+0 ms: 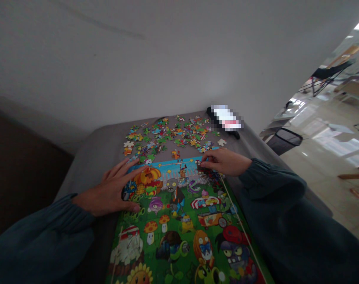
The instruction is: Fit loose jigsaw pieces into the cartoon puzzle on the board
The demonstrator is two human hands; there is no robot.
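Note:
A jigsaw puzzle board (pixel 179 221) with cartoon plants and zombies on green lies in front of me. Spread over its upper left edge is my left hand (pixel 112 193), fingers apart and thumb resting on the picture. My right hand (pixel 225 161) is at the upper right corner, thumb and fingers pinched on a small dark puzzle piece (pixel 200 167), mostly hidden by the fingertips. Beyond the board's top edge lie several loose puzzle pieces (pixel 164 134) in a wide heap. A single orange piece (pixel 175 154) sits just above the board.
A grey cloth (pixel 93 154) covers the table, which meets a pale wall (pixel 167 59). A phone with a lit, blurred screen (pixel 226 118) stands at the back right on a dark holder. To the right, past the table edge, are a tiled floor (pixel 321 157) and a folding chair (pixel 330 73).

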